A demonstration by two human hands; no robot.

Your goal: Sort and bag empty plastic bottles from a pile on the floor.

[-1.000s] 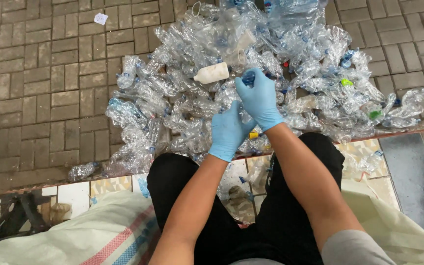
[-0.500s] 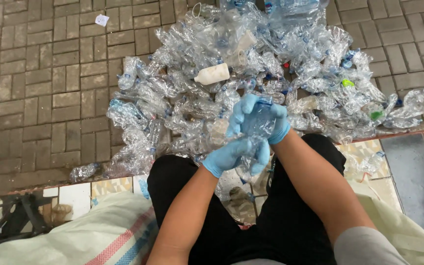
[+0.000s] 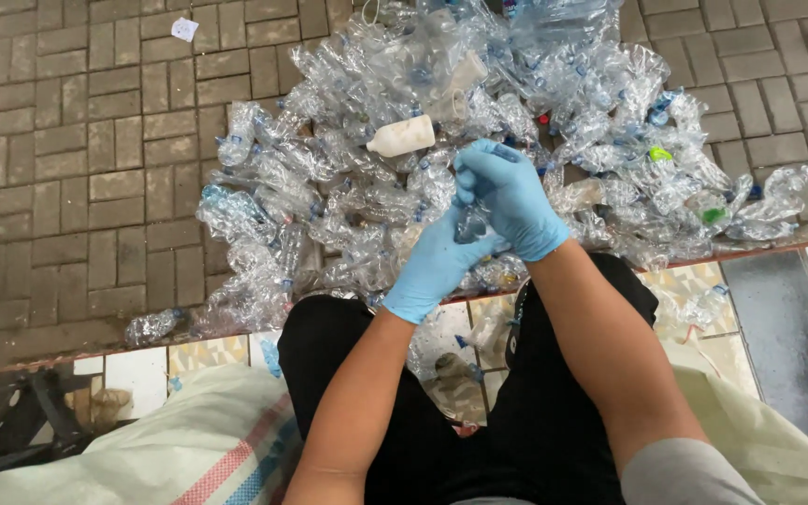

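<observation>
Both blue-gloved hands meet over a heap of crushed clear bottles (image 3: 348, 187) on the brick-paved ground (image 3: 67, 168). The left hand (image 3: 437, 266) and right hand (image 3: 507, 196) close together around one small clear plastic bottle (image 3: 471, 223). A white bottle (image 3: 402, 137) lies on the heap; a woven sack (image 3: 189, 449) sits beside the person's knee.

Clear bottle (image 3: 471, 223) mostly hidden between gloved fingers (image 3: 479, 178); bottle heap (image 3: 348, 187) cut off at top edge
</observation>
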